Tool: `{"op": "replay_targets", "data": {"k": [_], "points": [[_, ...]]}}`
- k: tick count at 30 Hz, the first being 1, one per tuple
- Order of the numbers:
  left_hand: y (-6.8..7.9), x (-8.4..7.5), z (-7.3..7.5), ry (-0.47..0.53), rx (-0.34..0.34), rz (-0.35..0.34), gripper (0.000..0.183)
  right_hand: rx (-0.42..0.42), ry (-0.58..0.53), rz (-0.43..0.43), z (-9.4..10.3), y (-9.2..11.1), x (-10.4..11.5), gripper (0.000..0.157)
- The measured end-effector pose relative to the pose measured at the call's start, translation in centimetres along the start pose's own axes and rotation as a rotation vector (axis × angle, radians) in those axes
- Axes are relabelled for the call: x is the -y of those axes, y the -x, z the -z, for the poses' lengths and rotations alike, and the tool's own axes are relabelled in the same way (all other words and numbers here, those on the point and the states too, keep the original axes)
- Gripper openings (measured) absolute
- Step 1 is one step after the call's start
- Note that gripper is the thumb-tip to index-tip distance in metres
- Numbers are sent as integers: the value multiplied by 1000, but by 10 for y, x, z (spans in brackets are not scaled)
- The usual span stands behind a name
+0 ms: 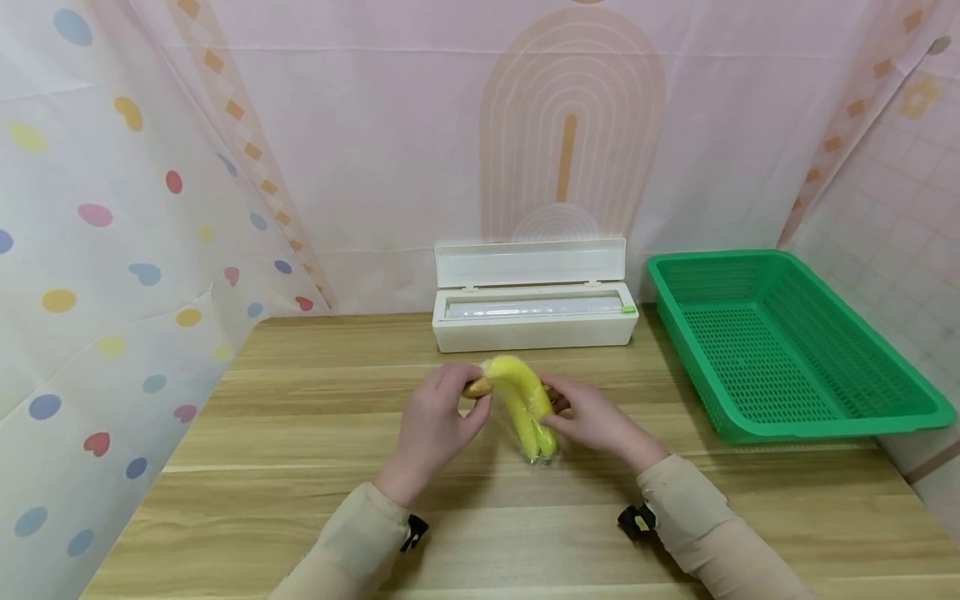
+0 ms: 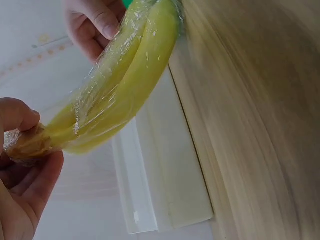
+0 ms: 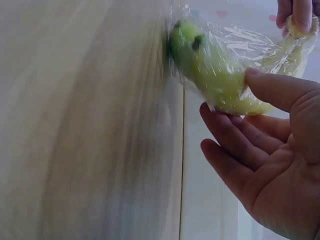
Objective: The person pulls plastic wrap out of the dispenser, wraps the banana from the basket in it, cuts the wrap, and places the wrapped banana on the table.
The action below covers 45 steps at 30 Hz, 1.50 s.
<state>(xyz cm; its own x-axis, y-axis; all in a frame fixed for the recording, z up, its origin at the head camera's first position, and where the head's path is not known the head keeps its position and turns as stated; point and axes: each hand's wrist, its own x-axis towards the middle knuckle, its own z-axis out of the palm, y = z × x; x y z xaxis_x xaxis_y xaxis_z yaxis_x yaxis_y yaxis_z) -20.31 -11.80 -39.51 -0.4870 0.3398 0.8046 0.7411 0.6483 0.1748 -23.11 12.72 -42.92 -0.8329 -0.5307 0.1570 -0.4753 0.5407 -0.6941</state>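
Observation:
A bunch of yellow bananas [image 1: 517, 400] wrapped in clear plastic film hangs between my two hands above the table. My left hand [image 1: 441, 417] pinches the brown stem end [image 2: 31, 145] between thumb and fingers, film bunched around it. On the other side, my right hand [image 1: 592, 417] holds the bananas lower down, thumb [image 3: 277, 90] on the near face and fingers behind. The greenish tips [image 3: 187, 40] point down toward the tabletop, and loose film sticks out past them.
Behind the bananas stands a white film dispenser box [image 1: 536, 335], its lid [image 1: 531, 262] raised, with a roll of film inside and a small green piece at its right end. A green plastic basket [image 1: 716, 408] sits at the right of the wooden table [image 1: 262, 467]. Patterned cloth hangs around the back and sides.

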Motion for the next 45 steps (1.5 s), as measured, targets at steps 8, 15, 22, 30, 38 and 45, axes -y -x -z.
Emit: {"op": "replay_targets", "data": {"k": [8,15,22,30,38,45], "points": [[4,5,-5,-12,117,169,25,-50,26,-54,5,-3,-5,47],[5,9,-7,32,241,301,23,-68,58,-84,9,-4,-8,41],[7,14,-8,30,365,393,22,-84,110,-72,12,-6,-8,37],[10,18,-9,33,509,451,21,-97,161,-38,13,-11,-10,31],[11,20,-10,48,620,483,22,-99,175,2,13,-13,-8,29],[16,19,-11,44,690,442,27,-87,141,36,12,-11,-11,28]]}}
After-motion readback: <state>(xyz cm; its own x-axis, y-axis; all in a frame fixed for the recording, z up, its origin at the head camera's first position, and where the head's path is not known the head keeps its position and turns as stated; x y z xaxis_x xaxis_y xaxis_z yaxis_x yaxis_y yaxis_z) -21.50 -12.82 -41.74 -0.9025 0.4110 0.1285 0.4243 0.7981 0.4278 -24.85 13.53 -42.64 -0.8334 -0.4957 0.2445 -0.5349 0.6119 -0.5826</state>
